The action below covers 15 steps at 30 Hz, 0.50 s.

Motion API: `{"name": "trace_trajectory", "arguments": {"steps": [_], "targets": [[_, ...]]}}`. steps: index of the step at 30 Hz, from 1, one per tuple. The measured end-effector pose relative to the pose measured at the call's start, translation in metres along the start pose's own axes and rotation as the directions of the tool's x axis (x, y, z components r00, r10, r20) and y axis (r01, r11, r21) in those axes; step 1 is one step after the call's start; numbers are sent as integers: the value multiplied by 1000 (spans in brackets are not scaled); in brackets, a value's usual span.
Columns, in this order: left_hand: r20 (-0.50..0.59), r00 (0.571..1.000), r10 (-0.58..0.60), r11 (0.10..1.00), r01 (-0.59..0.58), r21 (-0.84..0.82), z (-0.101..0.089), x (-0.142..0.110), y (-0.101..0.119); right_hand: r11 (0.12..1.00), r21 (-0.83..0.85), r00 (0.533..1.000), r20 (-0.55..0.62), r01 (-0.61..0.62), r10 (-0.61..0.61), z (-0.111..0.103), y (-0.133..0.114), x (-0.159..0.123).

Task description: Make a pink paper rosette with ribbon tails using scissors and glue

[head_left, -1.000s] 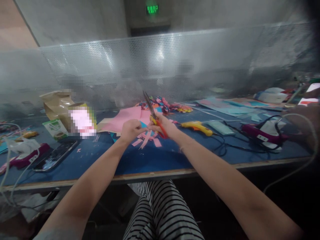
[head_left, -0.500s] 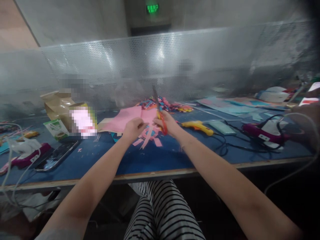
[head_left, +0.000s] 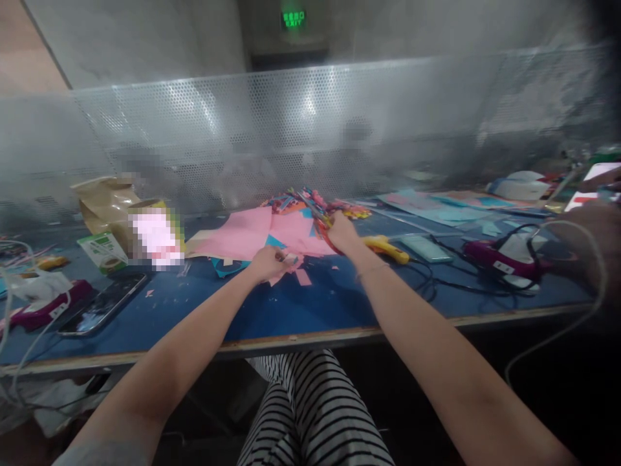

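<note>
My left hand (head_left: 268, 263) is low over the blue table (head_left: 291, 310), its fingers pinched on a small pink paper piece (head_left: 289, 260) among pink scraps. My right hand (head_left: 342, 234) reaches further back and grips orange-handled scissors (head_left: 323, 226), whose blades lie low and point back-left toward a heap of coloured paper strips (head_left: 315, 202). Large pink paper sheets (head_left: 262, 234) lie flat between and behind the two hands.
A yellow glue gun (head_left: 385, 248) lies right of my right hand, with a purple glue gun (head_left: 499, 255) and black cables beyond. A phone (head_left: 104, 304), another purple glue gun (head_left: 41, 310), a green box (head_left: 103, 251) and a brown bag (head_left: 104, 204) are left. Perforated metal screen behind.
My right hand lowered the scissors from upright and moved them back and right toward the strip heap. My left hand dropped to the table with the pink piece.
</note>
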State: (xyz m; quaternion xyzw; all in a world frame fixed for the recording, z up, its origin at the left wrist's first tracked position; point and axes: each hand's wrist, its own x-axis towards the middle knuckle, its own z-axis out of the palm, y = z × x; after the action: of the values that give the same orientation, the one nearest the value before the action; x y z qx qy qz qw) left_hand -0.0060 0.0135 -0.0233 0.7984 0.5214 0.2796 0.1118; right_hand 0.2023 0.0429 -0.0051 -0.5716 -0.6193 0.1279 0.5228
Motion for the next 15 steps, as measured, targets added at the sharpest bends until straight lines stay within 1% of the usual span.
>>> {"name": "trace_trajectory", "arguments": {"steps": [3, 5, 7, 9, 11, 13, 15], "targets": [[8, 997, -74, 991, 75, -109, -1, -1, 4, 989, -148, 1000, 2, -26, 26, 1, -5, -2], [23, 995, -101, 973, 103, -206, -3, 0, 4, 973, -227, 997, 56, -40, 54, -1, -10, -4], [-5, 994, -111, 943, 103, -317, -6, 4, 2, 964, -265, 988, 140, -27, 67, -3, -15, -7], [-78, 989, -125, 895, 79, -440, -10, 7, -3, 966, -257, 972, 233, 20, 42, -2, -20, -11], [-141, 980, -143, 838, 44, -544, -14, 10, -7, 978, -202, 949, 315, 46, 21, -1, -22, -14], [-177, 972, -152, 795, 14, -606, -19, 12, -10, 993, -116, 922, 385, 10, 35, 0, -21, -18], [-189, 965, -181, 744, 9, -668, -23, 12, -11, 999, -44, 892, 450, -11, 30, 1, -19, -20]]}}
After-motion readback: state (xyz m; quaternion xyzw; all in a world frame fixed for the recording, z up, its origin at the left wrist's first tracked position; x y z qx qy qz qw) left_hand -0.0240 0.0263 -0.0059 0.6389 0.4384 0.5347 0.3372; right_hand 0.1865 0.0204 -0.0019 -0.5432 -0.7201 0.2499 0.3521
